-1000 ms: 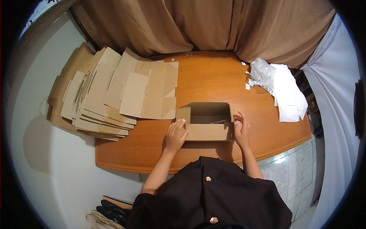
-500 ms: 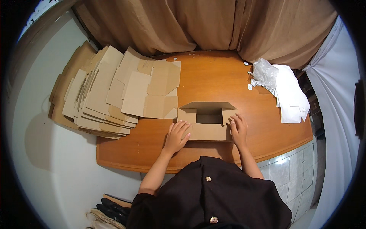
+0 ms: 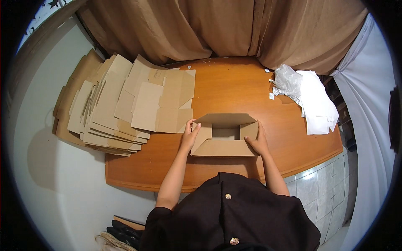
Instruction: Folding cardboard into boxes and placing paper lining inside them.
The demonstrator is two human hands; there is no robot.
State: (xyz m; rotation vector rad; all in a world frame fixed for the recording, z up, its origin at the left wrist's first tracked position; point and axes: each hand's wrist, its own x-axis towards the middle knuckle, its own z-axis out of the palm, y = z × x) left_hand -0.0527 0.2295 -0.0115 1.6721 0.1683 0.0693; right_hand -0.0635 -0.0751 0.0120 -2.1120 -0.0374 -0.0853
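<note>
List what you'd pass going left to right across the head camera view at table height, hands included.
Stack of flat cardboard blanks → left hand → open cardboard box → right hand → white papers and crumpled plastic at the table's right end.

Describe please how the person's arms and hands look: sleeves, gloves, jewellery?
Both forearms are bare. The left hand and right hand wear no gloves; no rings or watch are visible. Short dark sleeves end above the elbows, part of a dark garment with small round buttons.
</note>
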